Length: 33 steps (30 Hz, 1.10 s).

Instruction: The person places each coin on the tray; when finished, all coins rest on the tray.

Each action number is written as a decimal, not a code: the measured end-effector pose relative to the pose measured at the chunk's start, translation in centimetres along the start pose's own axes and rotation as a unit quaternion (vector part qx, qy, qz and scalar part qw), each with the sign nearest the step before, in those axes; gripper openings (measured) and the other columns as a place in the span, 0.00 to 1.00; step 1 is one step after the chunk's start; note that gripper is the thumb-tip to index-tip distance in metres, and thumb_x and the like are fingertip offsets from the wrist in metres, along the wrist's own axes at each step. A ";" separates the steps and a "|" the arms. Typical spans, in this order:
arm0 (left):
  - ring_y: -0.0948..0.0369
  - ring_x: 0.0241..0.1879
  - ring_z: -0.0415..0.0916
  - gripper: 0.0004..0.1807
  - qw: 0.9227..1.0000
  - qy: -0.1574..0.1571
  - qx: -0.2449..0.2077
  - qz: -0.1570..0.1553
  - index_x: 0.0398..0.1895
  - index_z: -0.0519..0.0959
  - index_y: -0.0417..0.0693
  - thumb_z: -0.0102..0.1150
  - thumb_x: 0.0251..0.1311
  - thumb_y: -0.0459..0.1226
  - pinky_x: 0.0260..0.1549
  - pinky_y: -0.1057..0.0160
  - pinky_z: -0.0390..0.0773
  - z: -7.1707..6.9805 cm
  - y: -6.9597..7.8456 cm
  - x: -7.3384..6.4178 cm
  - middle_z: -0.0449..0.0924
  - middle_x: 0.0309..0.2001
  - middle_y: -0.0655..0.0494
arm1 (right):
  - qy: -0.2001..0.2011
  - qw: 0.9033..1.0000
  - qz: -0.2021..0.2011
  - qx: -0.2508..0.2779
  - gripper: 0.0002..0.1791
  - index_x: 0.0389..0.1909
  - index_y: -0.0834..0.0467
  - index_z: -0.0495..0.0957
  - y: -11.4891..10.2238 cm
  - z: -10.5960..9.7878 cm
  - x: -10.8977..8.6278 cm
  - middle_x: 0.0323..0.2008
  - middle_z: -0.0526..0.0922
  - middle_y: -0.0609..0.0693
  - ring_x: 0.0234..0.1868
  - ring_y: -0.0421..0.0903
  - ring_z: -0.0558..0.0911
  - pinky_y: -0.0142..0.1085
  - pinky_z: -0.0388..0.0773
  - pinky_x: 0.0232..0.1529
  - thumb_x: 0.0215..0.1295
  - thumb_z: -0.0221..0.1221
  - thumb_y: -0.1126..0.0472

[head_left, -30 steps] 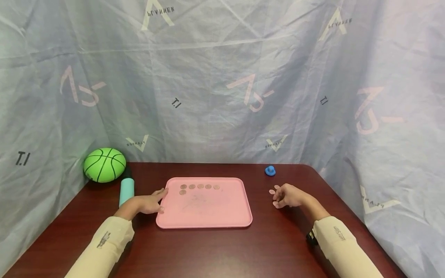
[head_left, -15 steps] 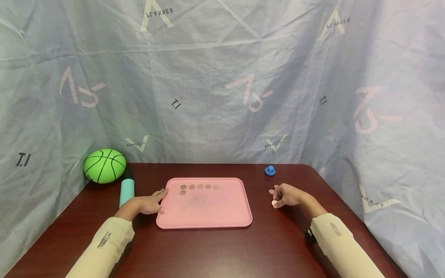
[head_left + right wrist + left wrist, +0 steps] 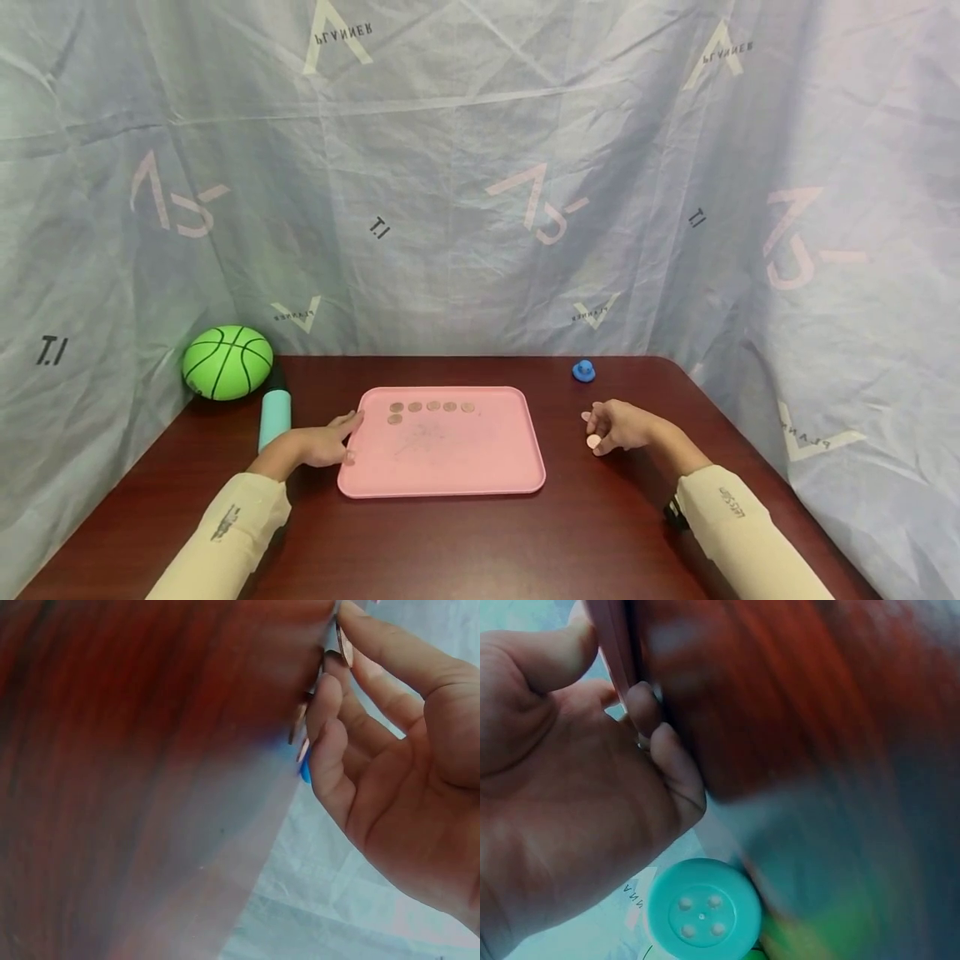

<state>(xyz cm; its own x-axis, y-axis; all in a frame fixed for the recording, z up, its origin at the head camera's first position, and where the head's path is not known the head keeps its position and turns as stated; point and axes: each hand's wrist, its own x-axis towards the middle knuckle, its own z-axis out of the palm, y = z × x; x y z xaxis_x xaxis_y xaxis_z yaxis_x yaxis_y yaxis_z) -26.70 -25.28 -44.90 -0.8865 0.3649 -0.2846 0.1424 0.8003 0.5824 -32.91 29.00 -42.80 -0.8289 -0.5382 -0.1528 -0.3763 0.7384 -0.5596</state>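
My left hand [image 3: 327, 442] grips the left rim of a pink tray [image 3: 450, 475], thumb at the near part and fingers farther back. In the left wrist view the thumb lies along the tray's edge [image 3: 612, 645], with curled fingertips close by. Several coins [image 3: 433, 407] lie flat on the tray in a row along its back left, and one more coin [image 3: 394, 420] sits just in front of the row. Right of the tray, my right hand [image 3: 628, 426] pinches a coin [image 3: 344, 646], tilted up off the table, between thumb and finger. Other coins [image 3: 586, 416] lie beyond its fingertips, partly hidden.
A blue rubber duck [image 3: 583, 372] sits behind the right hand. At the back left are a green basketball [image 3: 228, 362] and a turquoise bottle [image 3: 275, 419] lying beside the left forearm. Grey printed cloth [image 3: 480, 183] hangs around the dark red table [image 3: 465, 550].
The coin under my right thumb has tipped up and now shows its face between thumb and finger. My left hand and the tray have stayed in place.
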 end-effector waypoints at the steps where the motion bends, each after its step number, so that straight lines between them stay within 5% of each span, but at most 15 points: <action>1: 0.36 0.75 0.37 0.49 1.000 -0.001 0.002 -0.001 0.78 0.42 0.35 0.59 0.60 0.40 0.67 0.33 0.44 0.0 0.2 -0.1 0.37 0.76 0.30 | -0.004 1.000 0.000 0.001 0.13 0.38 0.61 0.80 -0.1 -0.1 -0.1 0.31 0.82 0.49 0.31 0.43 0.77 0.38 0.74 0.23 0.53 0.72 0.66; 7: 0.32 0.73 0.36 0.49 1.000 -0.011 0.014 0.008 0.77 0.41 0.32 0.58 0.62 0.39 0.66 0.32 0.44 -0.5 1.4 -1.2 0.36 0.75 0.26 | -0.017 1.000 -0.017 -0.010 0.12 0.37 0.62 0.82 -0.8 -0.2 -0.2 0.29 0.82 0.48 0.30 0.45 0.78 0.37 0.75 0.23 0.52 0.71 0.70; 10: 0.32 0.73 0.36 0.49 1.000 -0.016 0.012 0.016 0.77 0.41 0.31 0.58 0.62 0.41 0.66 0.31 0.43 -0.6 1.5 -1.3 0.35 0.74 0.25 | -0.017 0.999 -0.039 -0.029 0.09 0.35 0.62 0.83 -1.0 -0.1 -0.1 0.26 0.82 0.46 0.45 0.56 0.82 0.34 0.76 0.25 0.52 0.71 0.69; 13: 0.32 0.73 0.35 0.50 1.000 -0.019 0.009 0.018 0.77 0.40 0.32 0.58 0.62 0.42 0.67 0.32 0.43 -0.7 1.5 -1.3 0.35 0.75 0.26 | -0.014 0.997 -0.056 -0.052 0.07 0.34 0.60 0.84 -1.1 0.0 -0.1 0.24 0.82 0.44 0.64 0.66 0.72 0.34 0.77 0.30 0.54 0.71 0.66; 16: 0.33 0.74 0.34 0.50 1.000 -0.018 0.007 0.015 0.77 0.40 0.33 0.58 0.62 0.42 0.67 0.32 0.42 -0.7 1.4 -1.3 0.34 0.75 0.27 | -0.010 0.996 -0.057 -0.072 0.06 0.33 0.57 0.84 -1.2 0.3 0.0 0.23 0.82 0.43 0.70 0.66 0.64 0.38 0.78 0.40 0.56 0.71 0.62; 21: 0.33 0.74 0.35 0.49 1.000 -0.013 0.009 0.006 0.77 0.41 0.32 0.58 0.62 0.40 0.67 0.32 0.43 -0.5 1.5 -1.3 0.35 0.75 0.27 | 0.003 0.997 -0.039 -0.072 0.07 0.32 0.54 0.84 -1.6 0.7 0.1 0.26 0.79 0.44 0.49 0.56 0.80 0.41 0.75 0.41 0.60 0.69 0.56; 25: 0.33 0.74 0.34 0.49 1.000 -0.020 0.012 0.010 0.77 0.39 0.32 0.56 0.63 0.41 0.67 0.32 0.42 -0.5 1.5 -1.3 0.34 0.75 0.27 | 0.007 0.998 -0.037 -0.055 0.07 0.32 0.55 0.83 -2.1 1.1 0.3 0.26 0.80 0.45 0.29 0.42 0.76 0.36 0.73 0.32 0.61 0.68 0.55; 33: 0.32 0.73 0.33 0.50 1.000 -0.022 -0.004 0.012 0.77 0.39 0.32 0.58 0.62 0.42 0.66 0.31 0.41 -0.5 1.2 -1.1 0.33 0.75 0.26 | 0.022 0.999 -0.039 -0.030 0.07 0.32 0.54 0.83 -3.7 1.7 1.2 0.24 0.83 0.43 0.26 0.39 0.77 0.35 0.74 0.31 0.61 0.68 0.55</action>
<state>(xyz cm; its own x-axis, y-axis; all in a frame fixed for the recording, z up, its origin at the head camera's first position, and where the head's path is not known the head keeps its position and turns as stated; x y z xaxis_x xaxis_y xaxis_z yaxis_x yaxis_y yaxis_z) -25.75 -24.98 -43.46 -0.8623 0.4044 -0.3046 0.1595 0.7880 0.5946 -31.87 24.96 -42.28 -0.8132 -0.5774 -0.0731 -0.4637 0.7187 -0.5181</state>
